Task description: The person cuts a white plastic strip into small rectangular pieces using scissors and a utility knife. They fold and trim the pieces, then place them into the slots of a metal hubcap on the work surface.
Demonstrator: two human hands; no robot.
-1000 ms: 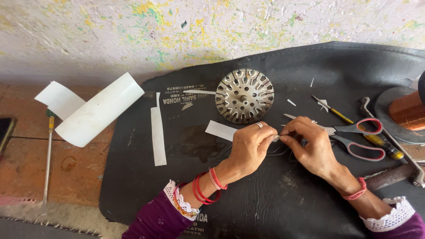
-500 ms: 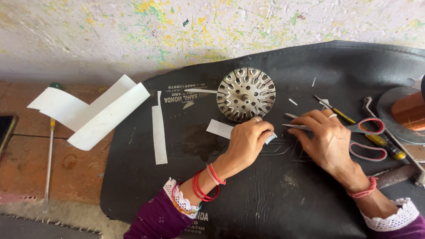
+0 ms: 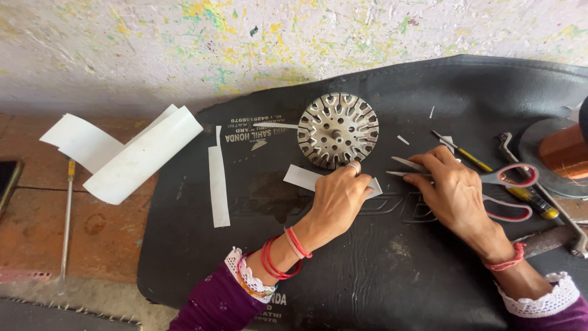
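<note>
Left hand: my left hand (image 3: 339, 199) presses a short white paper strip (image 3: 306, 178) flat on the black rubber mat (image 3: 380, 282), fingers curled over its right end, pinching it.
Right hand: my right hand (image 3: 450, 187) lies palm down just right of that strip, fingers closed loosely on the scissors (image 3: 490, 181); the blades point left toward the strip's end.
Strip: it sits just below the slotted metal disc (image 3: 337, 130), close to it but not in any slot, as far as I can tell.
Doing it well: I judge the cut wants the strip held taut and flat, blades square to its edge, left fingertips clear of the blade tips.
Nearby: a longer white strip (image 3: 218, 184) lies well to the left on the mat, and a large curled white sheet (image 3: 131, 153) rests on the tabletop (image 3: 92, 233) beyond it.
Tools: a yellow-handled screwdriver (image 3: 496, 178) and a hammer (image 3: 551, 239) lie to the right.
</note>
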